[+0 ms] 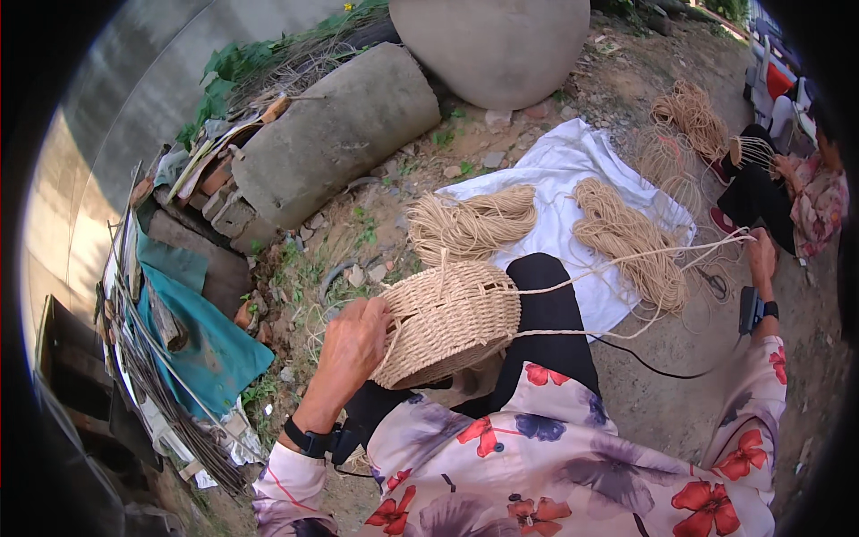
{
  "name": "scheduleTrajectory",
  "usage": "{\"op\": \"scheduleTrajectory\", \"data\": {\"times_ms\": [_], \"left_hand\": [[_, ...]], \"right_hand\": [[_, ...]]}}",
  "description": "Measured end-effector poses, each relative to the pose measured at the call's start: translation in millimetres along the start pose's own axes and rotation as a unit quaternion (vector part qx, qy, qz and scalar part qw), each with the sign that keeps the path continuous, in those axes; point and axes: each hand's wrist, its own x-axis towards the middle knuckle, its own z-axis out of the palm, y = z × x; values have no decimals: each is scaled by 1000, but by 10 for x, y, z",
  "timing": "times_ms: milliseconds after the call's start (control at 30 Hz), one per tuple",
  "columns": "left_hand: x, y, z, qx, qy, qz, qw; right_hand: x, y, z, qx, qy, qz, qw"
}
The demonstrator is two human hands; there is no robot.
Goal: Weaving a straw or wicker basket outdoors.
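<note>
Floral shirt (537,474) nearest; I see the left hand (351,345) clasping the tilted basket (456,322) beside the knee (546,282), right hand (761,258), seemingly pinched, stretching cord (573,332): weaving, I judge, needing steady tension.

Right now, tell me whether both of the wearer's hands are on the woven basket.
No, only the left hand holds the woven basket, while the right hand is out to the side, holding cord.

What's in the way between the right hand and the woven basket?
Nothing visible: the right hand holds pale cord running to the woven basket. A coiled bundle and white sheet lie lower, on the ground.
</note>
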Motion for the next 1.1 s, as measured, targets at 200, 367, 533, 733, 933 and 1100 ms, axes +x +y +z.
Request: {"op": "scheduleTrajectory", "data": {"times_ms": [200, 367, 533, 733, 933, 1100], "left_hand": [[179, 33, -111, 72, -4, 76, 994], [219, 242, -235, 121, 53, 107, 985], [149, 337, -241, 145, -36, 64, 987], [149, 72, -134, 19, -86, 88, 992], [-126, -285, -341, 102, -138, 85, 982], [-467, -555, -557, 145, -191, 1, 971]], "right_hand": [[-1111, -1082, 583, -67, -212, -220, 950], [-1980, -2445, 737, 254, -212, -313, 890], [-2413, -3094, 652, 288, -160, -431, 840], [-2510, -3320, 846, 243, -176, -497, 814], [-2539, -3232, 979, 230, -153, -503, 819], [-2566, -3295, 1009, 228, -115, -499, 828]]}}
